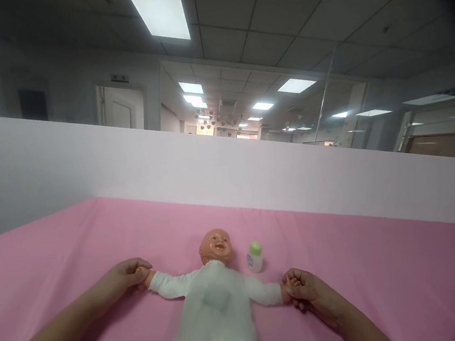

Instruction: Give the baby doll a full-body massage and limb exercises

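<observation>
Pink sheet (341,245) covers the surface; soft wrinkles run through it, and its near edge is out of view. Doll (215,307) lies face up toward the near side, legs cut off by the frame, head pointing to the far edge, both arms spread wide. White long-sleeved clothing, a grey patch on the chest.

Left hand (130,273): fingers curled in, thumb closing from below, gripping the doll's hand on the left-edge side. Right hand (303,290): thumb and bent fingers folded round the doll's other hand, tiny fingers showing between.

Beside the head, toward the right edge: one small bottle (255,258), pale translucent body, green cap on, some marking on its side. Cannot tell if anything is inside, or whether it stands or lies.

Sheet's far edge meets a low white wall (170,165); far-left corner visible. Above the wall, a long glass pane (276,89). Seen in it: white door (119,108), lit ceiling panels (162,12), small heart decorations (212,119), brown door (436,146) at right.
</observation>
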{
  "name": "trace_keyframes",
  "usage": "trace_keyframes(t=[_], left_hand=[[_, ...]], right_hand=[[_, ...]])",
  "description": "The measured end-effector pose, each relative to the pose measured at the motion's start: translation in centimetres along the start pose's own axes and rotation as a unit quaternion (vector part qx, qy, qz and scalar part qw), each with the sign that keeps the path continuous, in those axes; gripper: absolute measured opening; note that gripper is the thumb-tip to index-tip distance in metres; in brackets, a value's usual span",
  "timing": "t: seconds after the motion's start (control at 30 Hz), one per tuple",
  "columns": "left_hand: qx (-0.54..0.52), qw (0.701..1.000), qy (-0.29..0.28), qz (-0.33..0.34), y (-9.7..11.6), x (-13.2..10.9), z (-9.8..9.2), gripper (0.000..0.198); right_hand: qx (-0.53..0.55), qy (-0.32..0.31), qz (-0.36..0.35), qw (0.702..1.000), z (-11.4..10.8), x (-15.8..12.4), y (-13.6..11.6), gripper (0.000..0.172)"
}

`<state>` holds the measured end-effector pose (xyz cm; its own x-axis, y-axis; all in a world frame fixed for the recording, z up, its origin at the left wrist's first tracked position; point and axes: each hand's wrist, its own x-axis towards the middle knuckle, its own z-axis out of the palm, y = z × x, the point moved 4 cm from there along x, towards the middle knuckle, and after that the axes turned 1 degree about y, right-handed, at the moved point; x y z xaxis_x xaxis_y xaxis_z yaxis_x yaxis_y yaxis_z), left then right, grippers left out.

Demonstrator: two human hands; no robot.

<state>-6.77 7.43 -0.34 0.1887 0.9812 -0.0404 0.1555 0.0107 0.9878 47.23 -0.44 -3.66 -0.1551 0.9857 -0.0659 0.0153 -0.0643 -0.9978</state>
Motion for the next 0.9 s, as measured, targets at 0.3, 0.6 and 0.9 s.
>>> trace_keyframes(t=[0.3,0.6,0.9], left_hand=[[0.056,0.998,0.018,0.030,-1.1,1.0,-0.3,0.048],[-0.048,0.997,0.044,-0.028,-1.9,1.2,-0.7,0.054],[-0.064,0.998,0.009,-0.014,-1.3,0.6,-0.5,0.044]], right_hand=[[-0.078,0.059,-0.006,0.995,-0.5,0.7,0.8,0.047],[-0.068,0.121,0.003,0.990,-1.4,1.0,1.0,0.053],[0.077,0.052,-0.007,0.996,-1.3,0.6,0.6,0.048]])
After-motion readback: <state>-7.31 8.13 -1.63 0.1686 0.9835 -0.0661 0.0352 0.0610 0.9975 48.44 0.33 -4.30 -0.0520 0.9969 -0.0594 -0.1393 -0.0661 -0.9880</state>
